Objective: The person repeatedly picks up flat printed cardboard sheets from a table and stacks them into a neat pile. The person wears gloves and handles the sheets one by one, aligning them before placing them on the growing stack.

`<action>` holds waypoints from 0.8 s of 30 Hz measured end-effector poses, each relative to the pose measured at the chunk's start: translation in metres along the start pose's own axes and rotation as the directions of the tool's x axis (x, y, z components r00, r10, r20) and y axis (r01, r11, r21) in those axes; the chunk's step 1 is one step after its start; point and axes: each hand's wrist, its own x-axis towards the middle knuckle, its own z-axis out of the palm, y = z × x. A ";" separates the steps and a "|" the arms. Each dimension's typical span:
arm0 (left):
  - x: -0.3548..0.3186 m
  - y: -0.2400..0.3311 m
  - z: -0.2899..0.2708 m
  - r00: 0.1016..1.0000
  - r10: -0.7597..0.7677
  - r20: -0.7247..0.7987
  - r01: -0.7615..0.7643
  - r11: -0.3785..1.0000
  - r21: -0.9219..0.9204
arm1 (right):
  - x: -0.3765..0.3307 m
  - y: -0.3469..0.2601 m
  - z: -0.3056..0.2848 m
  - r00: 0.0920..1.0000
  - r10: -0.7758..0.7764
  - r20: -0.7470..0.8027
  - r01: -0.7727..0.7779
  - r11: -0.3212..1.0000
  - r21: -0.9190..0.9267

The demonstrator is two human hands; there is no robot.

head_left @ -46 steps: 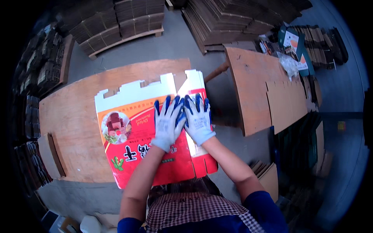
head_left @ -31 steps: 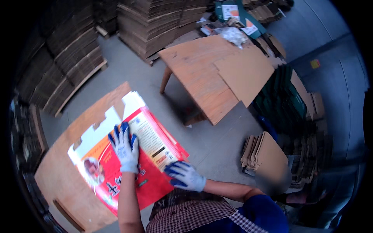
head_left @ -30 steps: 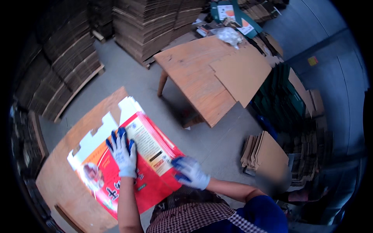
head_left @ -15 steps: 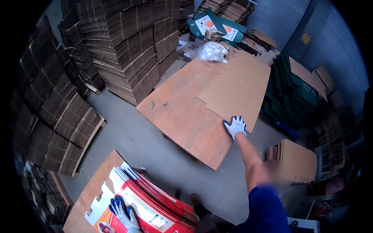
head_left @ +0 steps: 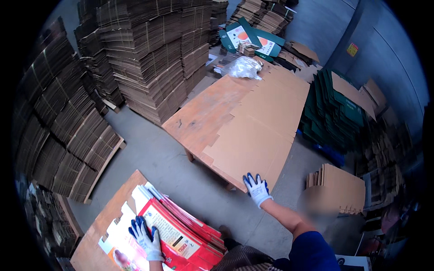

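Note:
My left hand (head_left: 145, 237), in a white and blue work glove, rests with fingers spread on a stack of red and white printed carton blanks (head_left: 181, 235). That stack lies on the near wooden table (head_left: 97, 223). At the near end of the far wooden table (head_left: 196, 119), my gloved right hand (head_left: 257, 187) is laid on a plain brown cardboard sheet (head_left: 257, 131), fingers apart. The sheet is flat, creased and notched along its left edge. It covers much of the tabletop's right side. Neither hand is wrapped around anything.
A crumpled clear plastic bag (head_left: 244, 67) sits on the far table's back end. Tall tied cardboard stacks (head_left: 144, 63) stand at the left. Green cartons (head_left: 332, 106) are piled right of the table, and brown cardboard pieces (head_left: 341, 187) stand nearer. Grey floor (head_left: 158, 158) separates the tables.
My right hand has moved nearer to me, and the brown cardboard sheet has slid the same way, covering more of the far table. My left hand stays on the red and white stack.

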 end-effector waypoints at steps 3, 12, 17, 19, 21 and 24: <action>-0.006 -0.023 0.000 0.996 0.042 -0.074 -0.041 0.999 0.017 | 0.014 -0.002 -0.024 0.995 -0.078 -0.061 0.083 0.993 0.080; -0.119 -0.116 -0.039 0.891 -0.305 -0.336 0.319 0.948 -0.016 | -0.032 0.040 -0.236 0.742 -0.207 -0.638 0.202 0.976 -0.081; -0.194 -0.203 -0.034 0.496 -0.851 -0.173 0.832 0.523 -0.185 | -0.137 0.010 -0.434 0.802 0.076 -0.593 0.470 0.532 0.705; -0.191 -0.185 -0.058 0.458 -0.880 0.122 0.813 0.360 -0.458 | -0.176 0.027 -0.492 0.800 0.124 -0.587 0.420 0.583 0.696; -0.182 -0.183 -0.057 0.492 -0.857 0.156 0.818 0.393 -0.420 | -0.224 0.033 -0.524 0.744 0.104 -0.661 0.474 0.615 0.630; -0.177 -0.186 -0.040 0.527 -0.847 0.070 0.791 0.458 -0.405 | -0.254 0.028 -0.522 0.691 0.045 -0.722 0.579 0.563 0.589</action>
